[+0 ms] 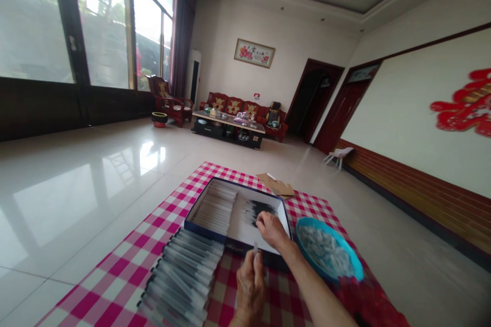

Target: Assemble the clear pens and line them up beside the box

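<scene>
My left hand (pixel 251 283) is closed around a clear pen barrel (pixel 255 248), whose pale end sticks up past the thumb. My right hand (pixel 270 229) reaches over the right part of a shallow dark-blue box (pixel 240 246), its fingers pinched together. Whatever is between those fingers is hidden. Beside them in the box lie small black pieces (pixel 253 209), blurred. Clear tubes (pixel 217 207) lie in rows on the box's left side. Left of my left hand is a pile of clear pens (pixel 184 276) with black ends.
A blue basin (pixel 358 264) of small clear pieces stands to the right, near red plastic (pixel 370 301). Flat cardboard (pixel 278 185) lies behind the box on the checked tablecloth (pixel 126 260). Farther off are a coffee table (pixel 226 130), a red sofa and a small stool (pixel 338 156).
</scene>
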The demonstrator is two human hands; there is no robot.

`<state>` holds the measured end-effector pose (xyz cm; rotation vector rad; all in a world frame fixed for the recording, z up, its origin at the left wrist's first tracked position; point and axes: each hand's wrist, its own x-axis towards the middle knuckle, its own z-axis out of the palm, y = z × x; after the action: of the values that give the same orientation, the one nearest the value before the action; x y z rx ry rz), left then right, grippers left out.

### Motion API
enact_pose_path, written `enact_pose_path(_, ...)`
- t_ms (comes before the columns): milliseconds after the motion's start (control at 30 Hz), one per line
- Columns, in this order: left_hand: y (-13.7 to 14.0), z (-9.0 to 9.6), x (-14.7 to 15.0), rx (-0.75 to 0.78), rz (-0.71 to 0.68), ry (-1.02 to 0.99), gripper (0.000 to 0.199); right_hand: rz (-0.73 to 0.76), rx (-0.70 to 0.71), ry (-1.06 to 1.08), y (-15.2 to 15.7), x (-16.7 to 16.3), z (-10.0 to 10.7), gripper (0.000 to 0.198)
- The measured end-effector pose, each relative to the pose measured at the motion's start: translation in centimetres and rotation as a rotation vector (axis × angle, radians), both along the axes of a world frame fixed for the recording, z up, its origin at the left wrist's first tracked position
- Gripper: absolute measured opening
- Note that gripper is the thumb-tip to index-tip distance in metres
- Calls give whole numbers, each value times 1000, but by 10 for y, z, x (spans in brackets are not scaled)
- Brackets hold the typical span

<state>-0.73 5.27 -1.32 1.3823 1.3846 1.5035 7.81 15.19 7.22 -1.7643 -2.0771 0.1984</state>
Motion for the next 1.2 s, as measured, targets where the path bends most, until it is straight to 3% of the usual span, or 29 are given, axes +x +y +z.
enact_pose_path(100, -6, 1, 2, 100, -95, 24, 46, -52, 120, 142, -28, 16, 16, 26)
enact_pose_path(200, -12, -1, 4, 242, -232, 88, 46, -128, 220, 533, -70, 40, 23, 41)
enact_pose_path(300, -19, -3, 6, 405, -268, 215, 41, -218, 302, 1023, -119, 62, 17, 66)
enact_pose_path(433, -28, 3, 6, 470, -283, 445, 36, -337, 431, 1270, -165, 76, -5, 69)
enact_pose_path(567, -36, 12, 6, 451, -393, 572, 33, -440, 531, 1380, -181, 76, -22, 68)
enact_pose_path(700, -40, 17, 6, 436, -434, 579, 32, -430, 561, 1412, -181, 71, -27, 71)
enact_pose_path(900, -41, 19, 5, 389, -467, 595, 31, -381, 535, 1349, -178, 60, -32, 70)
enact_pose_path(1067, -40, 20, 4, 417, -458, 594, 29, -418, 463, 1317, -177, 49, -43, 42)
enact_pose_path(1200, -37, 14, 4, 490, -404, 556, 30, -426, 409, 1239, -175, 40, -53, 39)
